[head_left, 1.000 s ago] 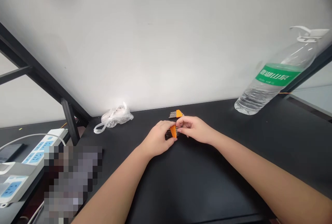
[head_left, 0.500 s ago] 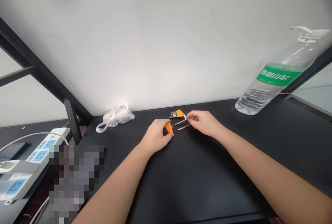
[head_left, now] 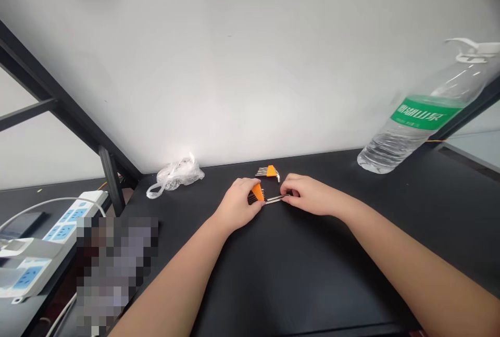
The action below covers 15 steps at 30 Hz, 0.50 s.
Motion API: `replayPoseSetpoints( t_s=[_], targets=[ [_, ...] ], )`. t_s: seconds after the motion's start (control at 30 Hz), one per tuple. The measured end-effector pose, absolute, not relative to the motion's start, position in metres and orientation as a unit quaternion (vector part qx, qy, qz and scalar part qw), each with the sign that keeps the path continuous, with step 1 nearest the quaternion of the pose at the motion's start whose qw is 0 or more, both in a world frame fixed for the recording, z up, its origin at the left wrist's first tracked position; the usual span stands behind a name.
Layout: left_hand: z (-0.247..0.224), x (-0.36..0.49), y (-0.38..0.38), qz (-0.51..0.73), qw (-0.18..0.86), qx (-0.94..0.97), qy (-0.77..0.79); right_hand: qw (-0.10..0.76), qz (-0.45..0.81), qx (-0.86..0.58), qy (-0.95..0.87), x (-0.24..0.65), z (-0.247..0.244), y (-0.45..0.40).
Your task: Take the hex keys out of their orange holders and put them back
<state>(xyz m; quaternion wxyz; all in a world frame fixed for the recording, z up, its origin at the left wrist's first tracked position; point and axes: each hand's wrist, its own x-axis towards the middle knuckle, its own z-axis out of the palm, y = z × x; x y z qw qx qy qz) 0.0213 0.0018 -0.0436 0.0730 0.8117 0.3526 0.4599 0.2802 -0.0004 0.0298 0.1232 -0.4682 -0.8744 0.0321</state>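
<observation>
On the black tabletop (head_left: 297, 269), my left hand (head_left: 239, 204) is closed on an orange holder (head_left: 258, 191) with several dark hex keys in it. To its right, my right hand (head_left: 304, 194) pinches metal hex keys (head_left: 275, 199), whose tips lie close to the lower edge of that holder; whether they touch is unclear. Behind both hands a second orange holder (head_left: 272, 171) rests on the table, with several silver keys through it.
A large water bottle (head_left: 425, 113) with a green label stands at the back right. A clear plastic bag (head_left: 177, 173) lies at the back left. Beyond the dark metal frame (head_left: 111, 181), white power strips (head_left: 78, 217) sit at the left.
My right hand has moved down and nearer to me, bringing the metal keys from beside the rear holder to the lower edge of the held one. My left hand has barely shifted.
</observation>
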Motion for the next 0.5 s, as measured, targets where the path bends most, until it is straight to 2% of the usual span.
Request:
replayPoseSetpoints(
  t_s=[0.2,0.5],
  targets=[
    [-0.044,0.022,0.002,0.458,0.07,0.815,0.349,0.126,0.053,-0.468,-0.873,0.277,0.03,-0.006],
    [-0.043,0.022,0.0,0.454,0.076,0.819,0.342,0.08,0.042,-0.437,-0.895,0.275,0.03,-0.013]
  ],
)
